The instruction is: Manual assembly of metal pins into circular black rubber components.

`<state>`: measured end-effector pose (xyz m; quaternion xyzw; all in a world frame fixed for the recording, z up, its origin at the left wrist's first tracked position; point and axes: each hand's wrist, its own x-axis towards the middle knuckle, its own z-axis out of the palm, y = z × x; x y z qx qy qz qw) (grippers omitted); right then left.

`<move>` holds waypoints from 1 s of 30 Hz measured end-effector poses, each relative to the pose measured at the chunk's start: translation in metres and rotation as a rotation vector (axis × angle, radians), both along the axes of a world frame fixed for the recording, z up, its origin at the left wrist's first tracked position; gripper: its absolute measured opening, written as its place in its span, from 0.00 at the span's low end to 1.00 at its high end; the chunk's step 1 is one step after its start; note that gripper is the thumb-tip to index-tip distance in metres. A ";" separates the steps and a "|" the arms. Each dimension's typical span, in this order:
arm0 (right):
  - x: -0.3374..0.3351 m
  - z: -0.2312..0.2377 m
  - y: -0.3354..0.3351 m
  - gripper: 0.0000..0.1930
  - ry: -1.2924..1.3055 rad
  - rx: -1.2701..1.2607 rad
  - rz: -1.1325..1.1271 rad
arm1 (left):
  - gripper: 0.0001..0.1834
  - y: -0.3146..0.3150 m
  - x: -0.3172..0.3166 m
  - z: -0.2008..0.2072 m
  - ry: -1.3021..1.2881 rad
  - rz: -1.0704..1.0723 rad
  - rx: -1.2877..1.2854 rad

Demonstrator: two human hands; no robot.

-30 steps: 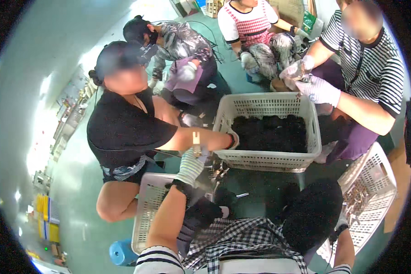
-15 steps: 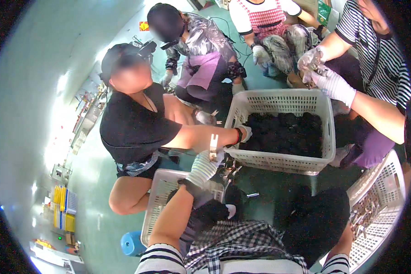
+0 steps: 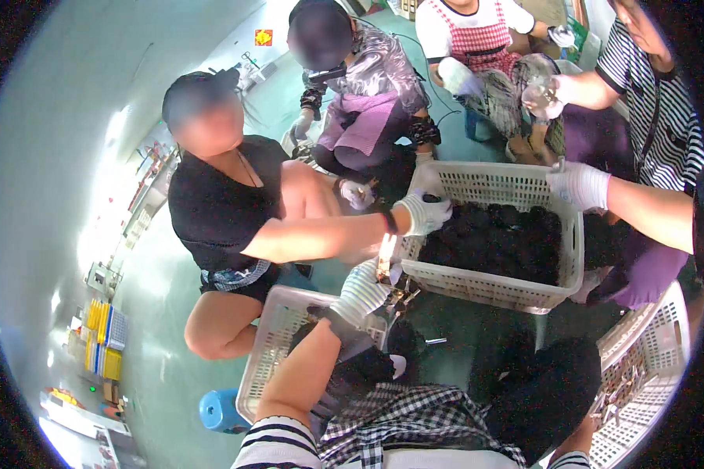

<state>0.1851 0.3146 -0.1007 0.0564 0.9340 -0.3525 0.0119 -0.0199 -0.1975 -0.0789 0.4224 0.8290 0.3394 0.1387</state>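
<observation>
My left hand (image 3: pixel 363 291), in a white striped glove, is closed on a flat metal piece with a notched end (image 3: pixel 386 256). It is held up just beside the near left corner of a white plastic crate (image 3: pixel 489 286) filled with black items (image 3: pixel 493 244). Below that hand, more metal parts (image 3: pixel 404 297) hang or lie in a cluster; whether I hold them too, I cannot tell. Of my right arm only the sleeve and part of the forearm (image 3: pixel 577 442) show at the lower right, beside my dark-clad knee. The right hand itself is out of sight.
A second white crate (image 3: pixel 270 332) stands left of my legs, near a blue stool (image 3: pixel 220 410). Another crate (image 3: pixel 669 375) with metal parts is at the right. Co-workers sit around; one's gloved hand (image 3: pixel 426 213) is over the black items, another's (image 3: pixel 579 186) at the crate's rim.
The view has shifted slightly. My left hand still holds the metal piece, now a little lower and further right. One co-worker's hand has risen within the crate; another's has come down to its rim.
</observation>
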 end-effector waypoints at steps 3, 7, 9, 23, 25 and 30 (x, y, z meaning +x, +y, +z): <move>0.041 -0.090 -0.038 0.20 -0.069 0.203 -0.228 | 0.12 -0.011 0.006 0.020 0.085 0.049 -0.056; 0.235 -0.285 -0.112 0.21 -0.394 0.340 -0.493 | 0.12 -0.015 0.020 0.044 0.110 0.054 0.047; 0.362 -0.358 -0.162 0.22 -0.554 0.505 -0.598 | 0.10 -0.009 0.016 0.032 0.103 0.076 0.062; 0.480 -0.234 -0.285 0.32 0.371 -0.637 -1.551 | 0.10 -0.039 0.019 0.039 -0.020 -0.006 0.298; 0.501 -0.174 -0.296 0.30 0.652 -0.923 -1.580 | 0.10 -0.030 0.023 0.044 -0.135 -0.007 0.356; 0.415 0.013 -0.320 0.11 0.962 -0.749 -1.446 | 0.10 -0.043 0.015 0.055 -0.327 -0.001 0.504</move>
